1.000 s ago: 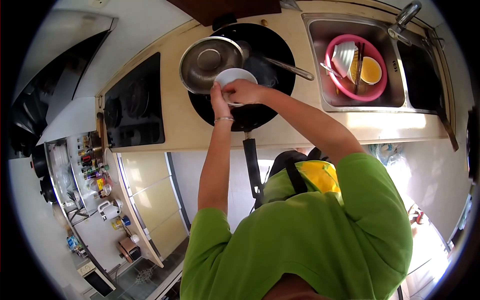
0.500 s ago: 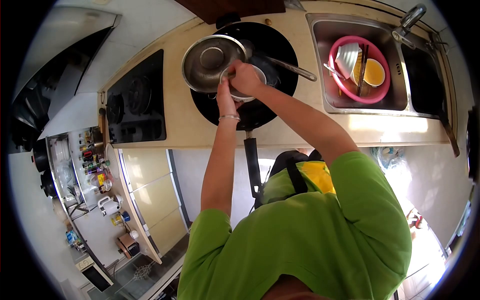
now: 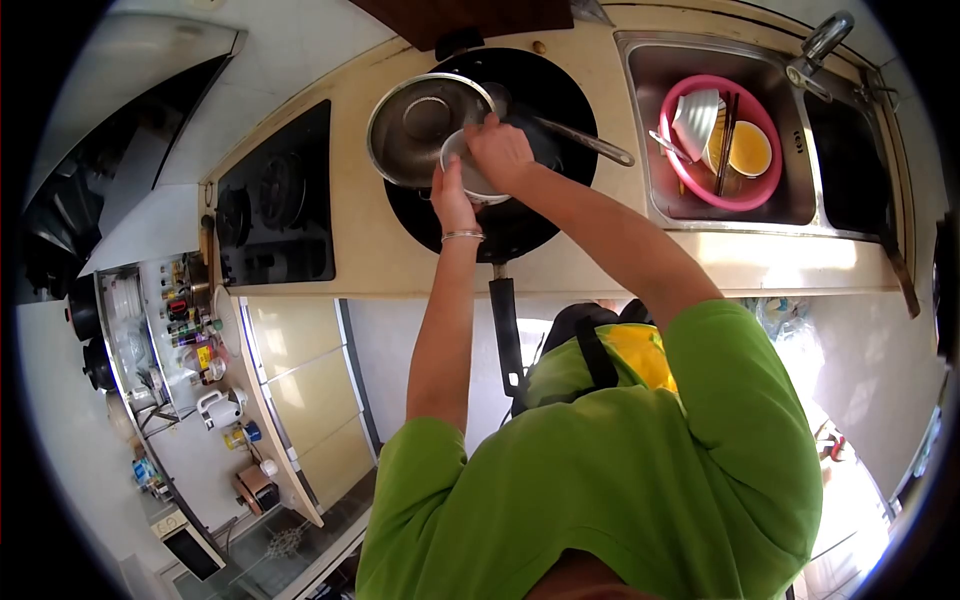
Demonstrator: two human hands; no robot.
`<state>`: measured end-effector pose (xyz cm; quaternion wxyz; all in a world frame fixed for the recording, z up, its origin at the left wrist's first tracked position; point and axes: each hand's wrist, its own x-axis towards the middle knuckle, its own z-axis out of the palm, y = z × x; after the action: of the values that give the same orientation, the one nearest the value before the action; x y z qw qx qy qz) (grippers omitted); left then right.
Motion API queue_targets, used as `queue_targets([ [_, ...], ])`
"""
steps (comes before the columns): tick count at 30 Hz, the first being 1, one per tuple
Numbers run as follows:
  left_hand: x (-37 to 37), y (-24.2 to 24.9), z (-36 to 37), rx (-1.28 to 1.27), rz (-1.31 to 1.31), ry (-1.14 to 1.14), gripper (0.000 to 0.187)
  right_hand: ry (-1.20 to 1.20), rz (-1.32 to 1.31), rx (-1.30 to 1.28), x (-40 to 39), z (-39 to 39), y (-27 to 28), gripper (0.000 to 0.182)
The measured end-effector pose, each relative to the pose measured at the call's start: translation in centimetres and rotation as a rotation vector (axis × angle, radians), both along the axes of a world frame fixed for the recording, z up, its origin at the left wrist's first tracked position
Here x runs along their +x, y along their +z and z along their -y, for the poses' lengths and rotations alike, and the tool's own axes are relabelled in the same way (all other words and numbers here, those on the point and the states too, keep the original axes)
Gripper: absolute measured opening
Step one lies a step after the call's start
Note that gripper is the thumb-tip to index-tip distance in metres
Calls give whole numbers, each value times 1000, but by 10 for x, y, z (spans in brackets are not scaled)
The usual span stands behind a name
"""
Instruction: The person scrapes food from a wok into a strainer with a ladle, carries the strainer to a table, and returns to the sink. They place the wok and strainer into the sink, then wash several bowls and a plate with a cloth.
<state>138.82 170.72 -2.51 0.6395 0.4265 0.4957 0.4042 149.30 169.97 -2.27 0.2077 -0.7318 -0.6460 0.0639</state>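
Observation:
A large black wok (image 3: 525,225) sits on the counter, with a round metal lid or pan (image 3: 425,118) over its left part and a metal ladle (image 3: 585,140) lying across its right side. Above the wok is a pale bowl (image 3: 470,165). My left hand (image 3: 453,200) is closed on the bowl's near left rim, thumb up. My right hand (image 3: 500,155) reaches over the bowl's right side, its fingers curled at the far rim; whether it also holds something small cannot be made out.
At the right is a steel sink (image 3: 690,212) with a pink basin (image 3: 735,202) holding bowls and chopsticks, beside a faucet (image 3: 825,38). A black stove (image 3: 275,190) stands at the left. The wok's handle (image 3: 507,330) juts past the counter edge.
My right hand has shifted slightly up and right over the bowl, so more of the bowl's inside shows. My left hand keeps its place at the rim.

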Motion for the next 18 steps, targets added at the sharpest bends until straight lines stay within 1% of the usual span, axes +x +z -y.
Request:
queue_targets([
  [2,7,9,7,-262,-39,55,45,-169,-403,-2,0,-5,13,14],
  [3,6,8,8,-305,55,38,50,-168,-405,-2,-2,-4,12,14],
  [4,5,7,7,-305,55,40,50,-45,-596,-1,-2,-2,10,14],
  [5,1,5,4,-307,112,24,49,79,-785,0,-3,1,9,15],
  [6,-3,2,0,-308,171,9,47,81,-784,0,-2,5,8,15],
  [7,-7,-5,-6,-306,172,10,47,234,-732,-99,0,10,7,17],
  [8,-13,-14,-14,-105,96,10,45,385,-677,-197,1,16,5,20],
  [9,-14,-11,-16,95,20,11,43,425,-659,-259,5,23,10,23],
  [10,-13,-11,-15,98,23,16,43,430,-655,-259,6,24,17,23],
  [12,-9,-7,-10,256,-148,6,45,269,-280,-479,5,27,27,25],
  [13,-7,-5,-7,254,-148,2,45,225,-157,-441,2,23,18,19],
  [14,-5,-3,-5,306,-172,22,43,222,-155,-441,0,19,10,19],
  [15,-2,-2,-4,361,-195,46,41,80,-96,-228,0,15,7,16],
  [16,-2,-1,-2,359,-197,44,41,-62,-42,-18,-2,12,3,13],
  [17,-2,0,0,270,-149,24,42,-128,-192,59,-4,7,-1,10],
  [18,-1,4,2,181,-100,3,42,-129,-193,58,-6,6,3,10],
])
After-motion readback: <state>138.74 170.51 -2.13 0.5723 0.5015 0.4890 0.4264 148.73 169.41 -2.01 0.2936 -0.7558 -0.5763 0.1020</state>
